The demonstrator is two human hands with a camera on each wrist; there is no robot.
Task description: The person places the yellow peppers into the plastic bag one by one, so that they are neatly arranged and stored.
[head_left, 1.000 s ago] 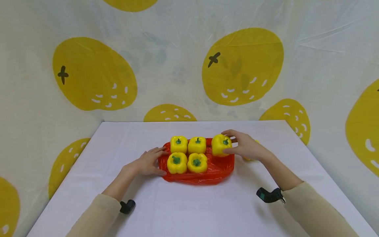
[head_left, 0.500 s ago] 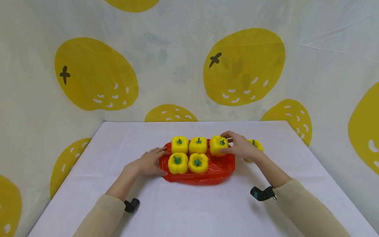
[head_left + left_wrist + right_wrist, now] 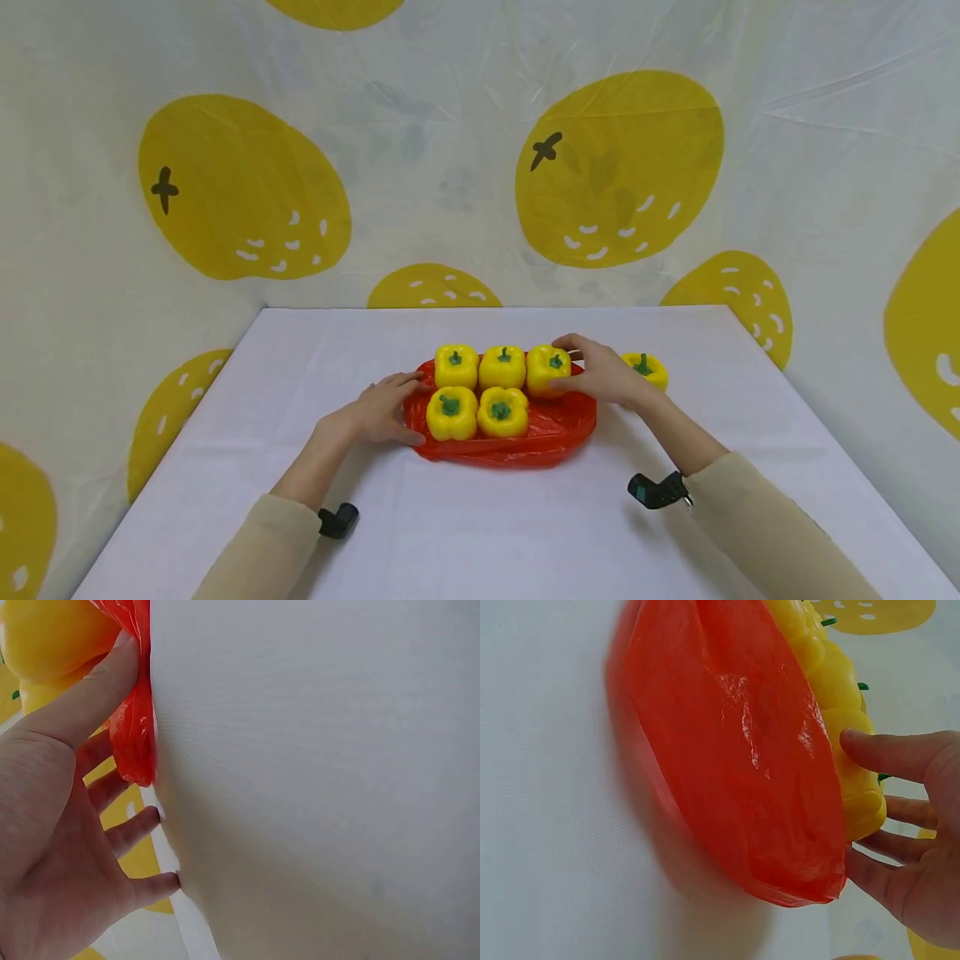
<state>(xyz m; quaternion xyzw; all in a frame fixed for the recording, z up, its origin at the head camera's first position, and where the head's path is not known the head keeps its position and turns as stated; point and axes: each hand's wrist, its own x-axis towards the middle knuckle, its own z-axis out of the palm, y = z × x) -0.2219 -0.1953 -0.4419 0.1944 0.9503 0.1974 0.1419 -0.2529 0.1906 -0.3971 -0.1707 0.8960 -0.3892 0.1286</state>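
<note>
A red plastic bag (image 3: 551,429) lies spread like a shallow tray on the table, holding several yellow bell peppers with green stems. My left hand (image 3: 381,410) rests at its left end, fingers spread; in the left wrist view the thumb touches the red plastic near a pepper. At the bag's back right, my right hand (image 3: 606,372) holds a yellow bell pepper (image 3: 543,372) between thumb and fingers, beside the back-row pepper (image 3: 502,368). The right wrist view shows the thumb on this pepper (image 3: 851,776), with the fingers partly hidden behind it.
Another yellow bell pepper (image 3: 651,372) sits on the white table (image 3: 480,533) behind the right hand, partly covered by it. Two peppers, one of them this pepper (image 3: 452,414), form the bag's front row. A fruit-print cloth (image 3: 450,167) hangs behind the table.
My right hand has moved left and slightly down with its pepper, bringing it beside the back row. The pepper outside the bag shows more now. The left hand has stayed at the bag.
</note>
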